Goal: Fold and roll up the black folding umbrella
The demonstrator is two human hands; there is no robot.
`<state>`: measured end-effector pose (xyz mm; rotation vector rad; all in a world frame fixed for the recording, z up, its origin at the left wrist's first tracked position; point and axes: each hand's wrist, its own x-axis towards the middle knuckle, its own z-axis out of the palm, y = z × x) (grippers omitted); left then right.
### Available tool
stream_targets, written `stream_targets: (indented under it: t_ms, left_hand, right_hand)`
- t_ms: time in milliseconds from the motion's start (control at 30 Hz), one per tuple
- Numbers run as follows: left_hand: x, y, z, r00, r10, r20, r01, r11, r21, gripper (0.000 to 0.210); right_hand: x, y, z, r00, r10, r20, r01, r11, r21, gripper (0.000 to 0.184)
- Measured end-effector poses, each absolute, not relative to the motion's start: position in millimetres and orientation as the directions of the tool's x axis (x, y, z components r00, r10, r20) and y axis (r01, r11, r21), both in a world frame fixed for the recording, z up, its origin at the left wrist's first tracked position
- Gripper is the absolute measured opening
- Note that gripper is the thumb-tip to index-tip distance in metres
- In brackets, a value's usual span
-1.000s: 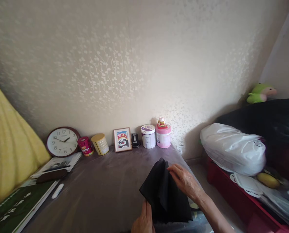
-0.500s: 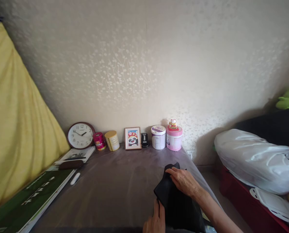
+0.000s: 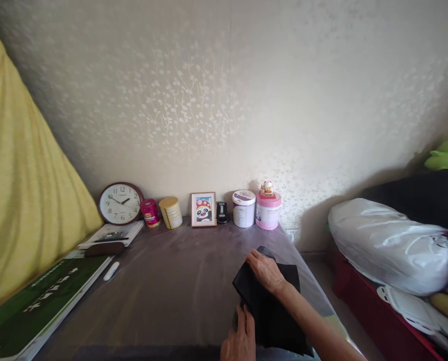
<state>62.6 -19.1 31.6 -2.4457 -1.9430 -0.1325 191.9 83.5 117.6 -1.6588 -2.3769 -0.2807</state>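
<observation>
A piece of black cloth (image 3: 271,316), dark and folded over itself, lies near the front right of the table; it may be a bag, but its kind cannot be made out. My right hand (image 3: 265,271) is closed on its upper part, fingers curled over the fabric. Lower down, at the cloth's left edge, my left hand (image 3: 241,333) pinches the border between thumb and fingers. Part of the cloth is hidden under my right forearm.
Along the wall on the table (image 3: 164,291) stand a clock (image 3: 121,203), several tins and tubs, and a picture frame (image 3: 203,209). A green book (image 3: 39,301) and a white pen-like object (image 3: 112,271) lie left. A white plastic bag (image 3: 389,245) sits right, beyond the table.
My right hand has shifted slightly left and up with the cloth's upper part. More of the cloth's right corner now shows spread out. My left hand stays at the left edge.
</observation>
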Motion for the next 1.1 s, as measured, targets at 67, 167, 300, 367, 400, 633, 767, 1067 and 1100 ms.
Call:
stream_targets:
  t_ms: [67,167,300,367,400,633,767,1067,1100]
  left_hand:
    - [63.6,-19.6,30.6,0.223,0.972,0.068,0.974,-0.225,0.023,0.063]
    - [63.3,-19.1,29.9,0.225,0.974,0.023,0.974,-0.226,0.031,0.062]
    - [54.0,-19.0,30.8,0.244,0.967,-0.068,0.962,-0.232,0.147,0.066]
    - [47.1,-18.7,33.8,0.273,0.959,-0.074,0.945,-0.253,0.206,0.066]
    - [44.1,-18.3,36.1,0.295,0.954,-0.054,0.934,-0.276,0.225,0.065]
    - [51.1,-6.8,40.6,0.504,0.844,0.183,0.822,-0.534,0.200,0.083]
    - [59.8,-0.8,16.6,0.508,0.839,0.195,0.835,-0.535,0.126,0.072]
    - [62.4,2.8,-19.7,0.459,0.791,0.405,0.860,-0.510,0.020,0.074]
    - [62.4,3.3,-20.8,0.457,0.790,0.407,0.861,-0.509,0.021,0.074]
  right_hand:
    - [186.6,87.4,104.5,-0.319,0.902,0.292,0.945,0.327,0.024,0.022]
    - [183.6,90.9,90.5,-0.311,0.912,0.269,0.948,0.316,0.026,0.023]
    - [185.0,90.0,87.1,-0.315,0.920,0.234,0.947,0.321,0.012,0.022]
    - [185.8,88.7,87.9,-0.314,0.920,0.233,0.946,0.323,0.002,0.022]
    - [186.1,88.3,88.0,-0.311,0.920,0.237,0.947,0.321,-0.004,0.022]
    - [187.4,89.4,81.1,-0.300,0.915,0.271,0.944,0.326,-0.055,0.020]
    - [191.9,89.6,77.5,-0.302,0.906,0.296,0.943,0.330,-0.049,0.021]
    - [214.8,101.8,68.0,-0.354,0.873,0.335,0.905,0.411,-0.112,0.030]
    - [218.7,105.5,66.9,-0.344,0.877,0.335,0.906,0.404,-0.126,0.030]
